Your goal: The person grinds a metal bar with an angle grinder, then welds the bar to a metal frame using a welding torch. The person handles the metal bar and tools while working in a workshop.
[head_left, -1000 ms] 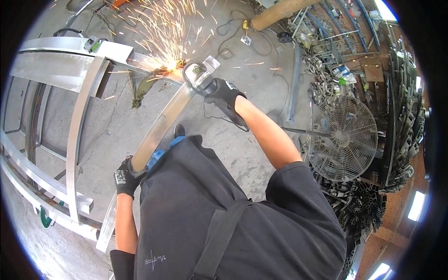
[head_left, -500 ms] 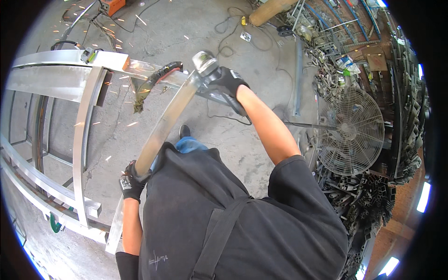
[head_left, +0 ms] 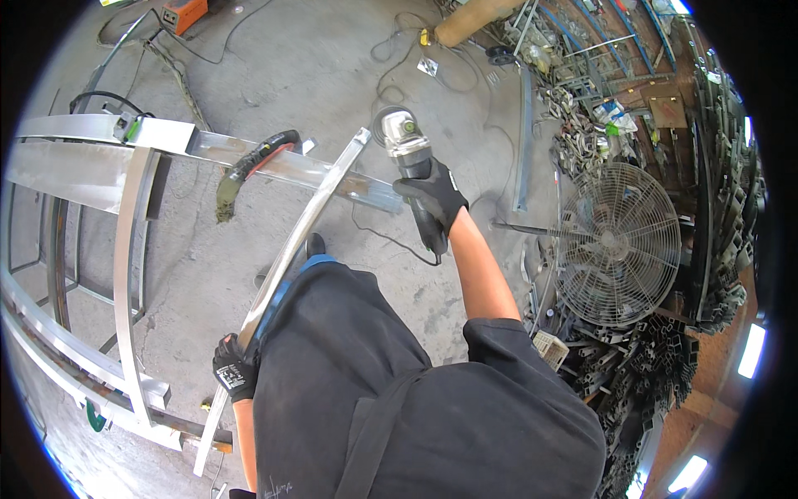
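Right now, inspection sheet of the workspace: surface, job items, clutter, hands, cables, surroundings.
Surface: grey concrete floor.
Job items: metal bar crossing over a metal beam; angle grinder held apart from the bar.
Clutter: dark curved object on the beam, kind unclear; scrap heap at right.
Hands: left hand gloved, gripping the bar; right hand gloved, holding the grinder.
Cables: grinder cord trailing; loose cables on floor ahead.
Surroundings: caged fan and stacked profiles right; metal frame left.
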Tool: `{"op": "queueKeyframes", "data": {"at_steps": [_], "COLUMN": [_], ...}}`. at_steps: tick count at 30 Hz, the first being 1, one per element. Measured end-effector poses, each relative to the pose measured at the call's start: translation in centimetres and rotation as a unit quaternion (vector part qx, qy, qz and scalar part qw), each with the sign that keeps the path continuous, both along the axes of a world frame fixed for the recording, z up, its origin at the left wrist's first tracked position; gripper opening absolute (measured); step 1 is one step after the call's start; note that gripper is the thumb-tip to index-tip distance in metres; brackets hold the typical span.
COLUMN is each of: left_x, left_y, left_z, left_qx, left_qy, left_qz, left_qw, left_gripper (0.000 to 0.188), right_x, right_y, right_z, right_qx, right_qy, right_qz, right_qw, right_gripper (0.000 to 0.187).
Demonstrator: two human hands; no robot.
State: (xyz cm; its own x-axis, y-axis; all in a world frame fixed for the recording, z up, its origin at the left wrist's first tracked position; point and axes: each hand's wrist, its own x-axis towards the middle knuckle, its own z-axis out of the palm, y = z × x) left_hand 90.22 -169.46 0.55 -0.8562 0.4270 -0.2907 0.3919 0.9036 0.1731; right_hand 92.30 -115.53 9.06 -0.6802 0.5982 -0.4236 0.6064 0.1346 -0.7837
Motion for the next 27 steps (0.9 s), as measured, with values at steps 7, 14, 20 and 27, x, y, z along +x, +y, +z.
{"op": "queueKeyframes", "data": {"at_steps": [7, 14, 20, 27], "left_x": [0.3, 0.8, 1.0, 1.0], "left_y": [1.2, 1.0, 0.8, 0.7], "left_z": [1.1, 0.8, 0.6, 0.7], "left_qx": [0.067, 0.06, 0.068, 0.064], "left_qy": [-0.05, -0.026, -0.009, -0.038], "left_qz": [0.065, 0.047, 0.035, 0.056], "left_qw": [0.994, 0.997, 0.997, 0.996], "left_gripper": [0.043, 0.041, 0.042, 0.042], "right_x": [-1.4, -2.2, -2.9, -3.3], "right_y": [1.8, 2.0, 3.0, 3.2], "right_z": [-1.5, -1.1, -0.1, 0.4], "right_qx": [0.074, 0.12, 0.143, 0.097], "right_qy": [-0.049, -0.098, -0.126, -0.121], "right_qz": [0.064, 0.134, 0.137, 0.142], "right_qw": [0.994, 0.979, 0.972, 0.978], "right_gripper": [0.056, 0.067, 0.067, 0.058]}}
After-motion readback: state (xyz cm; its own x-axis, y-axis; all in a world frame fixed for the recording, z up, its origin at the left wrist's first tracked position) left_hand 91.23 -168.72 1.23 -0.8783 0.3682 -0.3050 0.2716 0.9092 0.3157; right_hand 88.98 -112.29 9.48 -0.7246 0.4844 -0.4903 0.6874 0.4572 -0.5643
